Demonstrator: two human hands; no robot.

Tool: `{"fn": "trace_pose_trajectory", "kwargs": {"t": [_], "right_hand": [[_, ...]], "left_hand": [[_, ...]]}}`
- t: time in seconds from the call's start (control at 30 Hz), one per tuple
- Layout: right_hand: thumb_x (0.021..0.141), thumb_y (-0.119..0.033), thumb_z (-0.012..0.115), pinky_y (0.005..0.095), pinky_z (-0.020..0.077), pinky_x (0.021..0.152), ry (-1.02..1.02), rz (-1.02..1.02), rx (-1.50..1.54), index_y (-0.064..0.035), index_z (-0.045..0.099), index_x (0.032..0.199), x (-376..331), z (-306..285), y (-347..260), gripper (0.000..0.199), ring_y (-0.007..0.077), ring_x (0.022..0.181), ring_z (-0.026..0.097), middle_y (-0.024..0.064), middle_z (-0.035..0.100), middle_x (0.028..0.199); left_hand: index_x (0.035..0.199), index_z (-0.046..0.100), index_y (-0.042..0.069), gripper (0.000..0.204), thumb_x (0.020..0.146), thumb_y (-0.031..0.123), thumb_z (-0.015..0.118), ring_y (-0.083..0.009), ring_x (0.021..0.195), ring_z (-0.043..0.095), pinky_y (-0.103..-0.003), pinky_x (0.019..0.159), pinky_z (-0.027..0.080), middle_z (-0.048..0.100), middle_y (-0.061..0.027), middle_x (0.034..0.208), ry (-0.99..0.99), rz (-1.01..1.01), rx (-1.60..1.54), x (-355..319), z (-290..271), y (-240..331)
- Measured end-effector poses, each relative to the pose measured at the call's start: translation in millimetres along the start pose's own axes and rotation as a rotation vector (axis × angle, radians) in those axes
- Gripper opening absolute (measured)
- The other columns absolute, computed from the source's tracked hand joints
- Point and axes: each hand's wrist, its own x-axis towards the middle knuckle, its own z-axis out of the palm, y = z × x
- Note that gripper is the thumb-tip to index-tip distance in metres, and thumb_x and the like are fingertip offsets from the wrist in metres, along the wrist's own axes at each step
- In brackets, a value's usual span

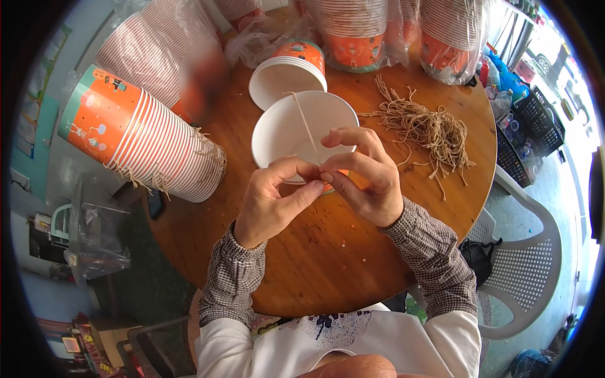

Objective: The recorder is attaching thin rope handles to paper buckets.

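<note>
A round paper bucket (272,135), white inside and orange outside, stands on the table in front of me with its mouth toward me. From its far rim a thin string (305,123) runs taut across the mouth to the near rim. There my left hand (271,198) pinches the string's end between thumb and forefinger. My right hand (372,179) meets it fingertip to fingertip, thumb and forefinger closed at the same spot and the other fingers curled. The exact tip of the string is hidden by my fingers.
More nested buckets (280,82) lie just behind. A long leaning stack of buckets with strings (167,148) is at the left. Loose twine (435,135) lies at the right. Plastic-wrapped stacks (353,31) line the far edge. A grey chair (523,271) stands right of the round table (315,277).
</note>
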Motion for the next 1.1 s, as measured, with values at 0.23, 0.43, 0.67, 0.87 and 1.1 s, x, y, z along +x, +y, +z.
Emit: {"fn": "trace_pose_trajectory", "kwargs": {"t": [0.23,0.43,0.67,0.87,1.1], "right_hand": [[0.078,-0.003,0.075,0.0376,0.0483,0.093,-0.016,0.165,0.091,-0.0054,0.068,0.096,-1.1,0.9,6.2,0.019,0.0258,0.113,0.056,0.0083,0.063,0.115],[0.075,-0.001,0.076,0.0388,0.0498,0.092,-0.01,0.086,-0.01,-0.005,0.066,0.091,-2.7,3.7,3.9,0.019,0.0267,0.111,0.057,0.0065,0.065,0.11],[0.073,0.001,0.075,0.0396,0.0486,0.092,0.01,0.041,-0.081,-0.0066,0.064,0.09,-2.0,4.0,-0.7,0.022,0.0284,0.111,0.057,0.0066,0.064,0.109],[0.073,0.0,0.075,0.0398,0.0475,0.092,0.028,0.019,-0.084,-0.0067,0.064,0.091,-0.4,2.6,-0.4,0.023,0.0282,0.112,0.055,0.0066,0.063,0.112],[0.073,0.0,0.075,0.0398,0.0474,0.092,0.011,0.033,-0.086,-0.0068,0.064,0.091,-2.1,2.9,0.4,0.022,0.0287,0.113,0.054,0.0067,0.063,0.113]], "left_hand": [[0.103,0.063,-0.006,0.014,0.095,0.006,0.061,-0.0129,0.087,0.065,-0.025,0.083,0.054,0.067,-0.0074,0.094,0.134,-0.087,-0.15,0.7,5.7,4.8],[0.099,0.063,-0.005,0.011,0.095,0.005,0.062,-0.0106,0.087,0.064,-0.024,0.078,0.055,0.068,-0.0076,0.093,0.192,-0.016,-0.133,0.8,7.1,-5.4],[0.096,0.068,0.0,0.008,0.089,0.004,0.067,-0.0142,0.087,0.065,-0.039,0.101,0.044,0.069,-0.0048,0.09,0.278,0.31,0.571,3.7,4.3,-6.9],[0.095,0.069,0.003,0.009,0.086,0.003,0.069,-0.0165,0.09,0.066,-0.045,0.108,0.036,0.071,-0.0043,0.091,0.279,0.306,0.575,2.5,7.5,-6.4],[0.094,0.066,0.001,0.009,0.086,0.0,0.068,-0.0147,0.089,0.064,-0.042,0.109,0.036,0.068,-0.0041,0.088,0.33,0.289,0.509,2.0,13.1,-7.3]]}}
